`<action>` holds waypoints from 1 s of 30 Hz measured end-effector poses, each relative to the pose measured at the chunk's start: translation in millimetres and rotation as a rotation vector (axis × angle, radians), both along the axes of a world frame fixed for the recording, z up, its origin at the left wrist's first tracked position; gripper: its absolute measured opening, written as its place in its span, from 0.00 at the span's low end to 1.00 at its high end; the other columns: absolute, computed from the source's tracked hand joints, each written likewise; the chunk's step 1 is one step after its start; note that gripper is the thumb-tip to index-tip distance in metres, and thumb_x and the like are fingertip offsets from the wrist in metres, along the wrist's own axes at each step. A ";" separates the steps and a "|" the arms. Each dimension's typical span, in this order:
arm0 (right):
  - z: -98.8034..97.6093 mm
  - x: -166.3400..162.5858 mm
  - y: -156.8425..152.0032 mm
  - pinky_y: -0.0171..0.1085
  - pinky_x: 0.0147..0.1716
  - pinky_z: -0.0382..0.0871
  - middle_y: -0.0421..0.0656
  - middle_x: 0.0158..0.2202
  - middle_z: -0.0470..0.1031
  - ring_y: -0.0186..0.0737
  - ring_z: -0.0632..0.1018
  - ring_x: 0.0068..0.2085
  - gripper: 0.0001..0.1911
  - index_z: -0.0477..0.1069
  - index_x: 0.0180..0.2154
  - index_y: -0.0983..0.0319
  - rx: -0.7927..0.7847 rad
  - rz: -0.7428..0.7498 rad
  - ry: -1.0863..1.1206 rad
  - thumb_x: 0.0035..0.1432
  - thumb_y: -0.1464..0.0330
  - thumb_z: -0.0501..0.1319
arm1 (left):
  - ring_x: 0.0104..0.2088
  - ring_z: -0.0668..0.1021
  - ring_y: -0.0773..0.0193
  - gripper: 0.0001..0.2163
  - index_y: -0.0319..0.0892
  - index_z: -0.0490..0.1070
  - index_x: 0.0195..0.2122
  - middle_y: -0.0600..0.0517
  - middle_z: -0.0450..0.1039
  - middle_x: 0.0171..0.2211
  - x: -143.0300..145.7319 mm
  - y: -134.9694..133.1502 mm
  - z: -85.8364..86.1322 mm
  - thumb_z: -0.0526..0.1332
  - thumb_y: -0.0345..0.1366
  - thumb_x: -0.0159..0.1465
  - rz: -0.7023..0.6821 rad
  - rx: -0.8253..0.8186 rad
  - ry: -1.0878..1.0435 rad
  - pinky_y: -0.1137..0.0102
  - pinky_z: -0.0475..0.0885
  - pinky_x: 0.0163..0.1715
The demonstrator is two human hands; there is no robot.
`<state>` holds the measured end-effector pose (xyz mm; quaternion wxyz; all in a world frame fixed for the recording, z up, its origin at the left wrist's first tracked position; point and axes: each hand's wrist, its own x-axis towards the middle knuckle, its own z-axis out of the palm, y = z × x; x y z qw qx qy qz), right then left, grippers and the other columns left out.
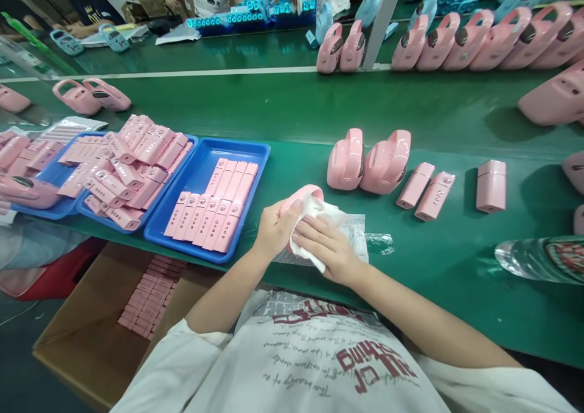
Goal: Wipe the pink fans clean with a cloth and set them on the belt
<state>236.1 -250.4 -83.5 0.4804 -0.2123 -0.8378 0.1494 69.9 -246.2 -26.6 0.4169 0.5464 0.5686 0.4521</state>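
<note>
My left hand (274,227) is closed around a pink handled device (298,195), whose curved handle shows above my fingers. My right hand (335,252) presses a white cloth (333,213) against it. The cloth and my fingers hide most of the device. Beneath my hands lies a clear plastic sheet (359,236) on the green table. Two similar pink devices, one left (345,160) and one right (385,163), stand just beyond. To their right are three small pink blocks: two tilted, left (415,185) and middle (435,196), and one upright (491,186).
Two blue trays, nearer (262,157) and farther left (191,145), hold pink blocks. A cardboard box (77,334) sits below the table edge. At right lies a clear bottle (524,260). Pink devices (474,41) line the far ledge; co-workers sit beyond.
</note>
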 end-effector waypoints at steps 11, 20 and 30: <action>24.8 16.4 7.0 0.47 0.54 0.74 0.44 0.53 0.78 0.51 0.74 0.58 0.27 0.74 0.51 0.55 -1.046 -0.138 0.700 0.59 0.45 0.58 | 0.40 0.81 0.53 0.23 0.39 0.81 0.42 0.44 0.81 0.38 -18.3 -10.1 -10.2 0.58 0.55 0.63 -0.157 0.340 -0.158 0.62 0.76 0.43; 59.0 4.2 11.2 0.48 0.58 0.69 0.44 0.50 0.80 0.45 0.78 0.55 0.19 0.75 0.52 0.56 -0.105 0.057 0.095 0.70 0.59 0.50 | 0.24 0.77 0.63 0.15 0.40 0.78 0.27 0.49 0.77 0.24 -3.3 -9.8 6.7 0.61 0.44 0.63 -0.328 0.542 0.146 0.70 0.72 0.27; 52.1 15.5 21.9 0.50 0.61 0.68 0.43 0.55 0.77 0.46 0.75 0.58 0.19 0.75 0.51 0.56 -0.313 0.002 0.224 0.70 0.58 0.50 | 0.32 0.79 0.61 0.18 0.40 0.76 0.23 0.49 0.79 0.31 1.0 -2.9 5.1 0.69 0.52 0.54 -0.091 0.076 -0.358 0.69 0.73 0.35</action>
